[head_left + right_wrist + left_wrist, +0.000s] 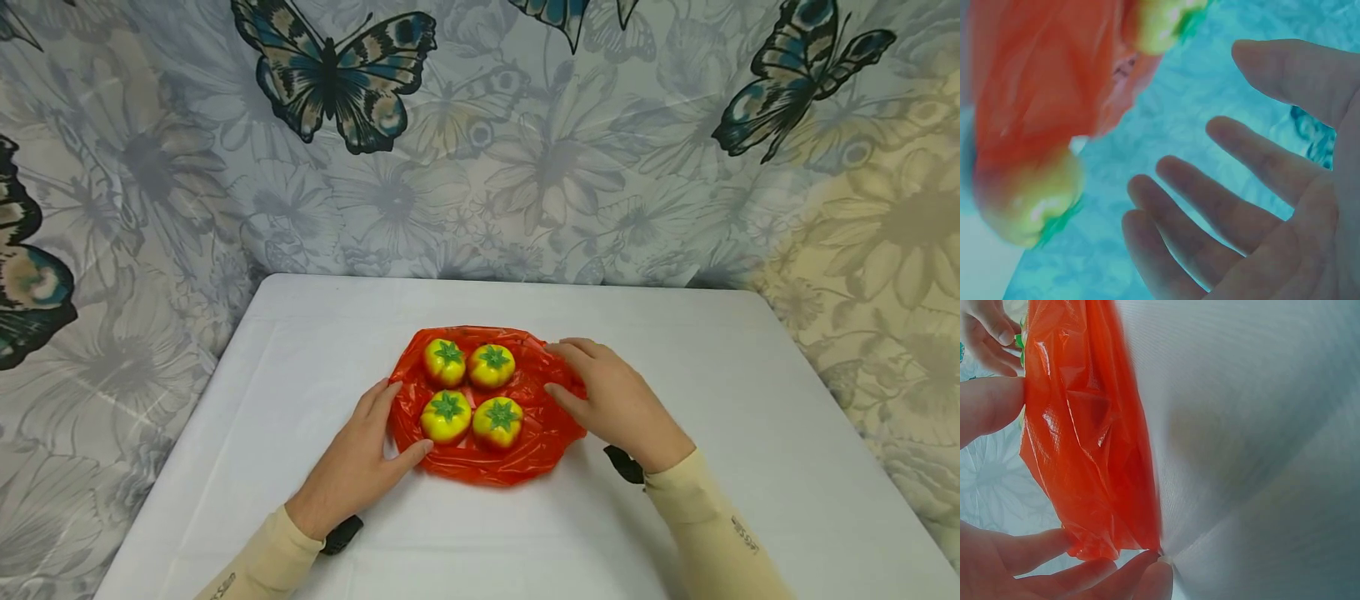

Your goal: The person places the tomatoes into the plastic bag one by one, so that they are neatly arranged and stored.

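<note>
A crumpled red plastic bag (525, 442) lies flat on the white table (712, 400). Several yellow-red toy tomatoes (446, 415) with green tops sit on it in a square. My left hand (401, 417) lies at the bag's left edge with fingers straight and the thumb touching its front-left rim. In the left wrist view the bag (1085, 450) sits between my thumb and fingers (1085, 569). My right hand (555, 369) rests on the bag's right edge with relaxed fingers. Its fingers (1241, 206) are spread, holding nothing, beside a tomato (1029, 200).
A floral butterfly cloth (480, 150) hangs behind and around the table. The table's far edge (495, 282) and side edges are in view. Black straps (341, 533) sit at both wrists over cream sleeves (705, 533).
</note>
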{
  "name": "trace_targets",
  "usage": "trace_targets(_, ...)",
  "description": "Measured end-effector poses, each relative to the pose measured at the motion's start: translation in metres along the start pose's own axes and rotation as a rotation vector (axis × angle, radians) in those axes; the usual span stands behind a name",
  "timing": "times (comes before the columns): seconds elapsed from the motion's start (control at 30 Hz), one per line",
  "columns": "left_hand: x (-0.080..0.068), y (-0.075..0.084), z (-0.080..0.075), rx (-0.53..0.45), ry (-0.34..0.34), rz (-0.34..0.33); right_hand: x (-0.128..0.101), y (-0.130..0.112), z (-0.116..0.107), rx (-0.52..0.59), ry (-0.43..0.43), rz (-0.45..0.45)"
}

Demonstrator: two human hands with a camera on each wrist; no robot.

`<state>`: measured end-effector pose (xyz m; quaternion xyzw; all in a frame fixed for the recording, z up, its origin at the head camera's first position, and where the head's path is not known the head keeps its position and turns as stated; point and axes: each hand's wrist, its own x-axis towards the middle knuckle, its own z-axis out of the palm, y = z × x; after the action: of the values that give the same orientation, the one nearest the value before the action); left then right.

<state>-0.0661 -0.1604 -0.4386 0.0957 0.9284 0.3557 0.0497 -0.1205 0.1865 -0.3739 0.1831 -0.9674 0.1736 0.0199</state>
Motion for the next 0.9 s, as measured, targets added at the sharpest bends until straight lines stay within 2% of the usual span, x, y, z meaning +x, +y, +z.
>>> trace_targets(0.2, 0.000, 0.000, 0.000, -0.003, 0.003, 0.012, 0.007, 0.028, -0.006, 0.016, -0.011, 0.094)
trace_targets(0.43, -0.001, -0.002, 0.001, -0.002, 0.021, 0.036, 0.011, 0.052, 0.000, 0.024, -0.034, 0.178)
trace_targets(0.6, 0.000, -0.002, 0.002, -0.003, 0.018, 0.026, 0.014, 0.060, 0.008, 0.034, -0.059, 0.215)
trace_targets(0.9, 0.001, -0.003, 0.001, -0.003, 0.011, 0.013, 0.018, 0.065, 0.015, 0.055, -0.070, 0.223)
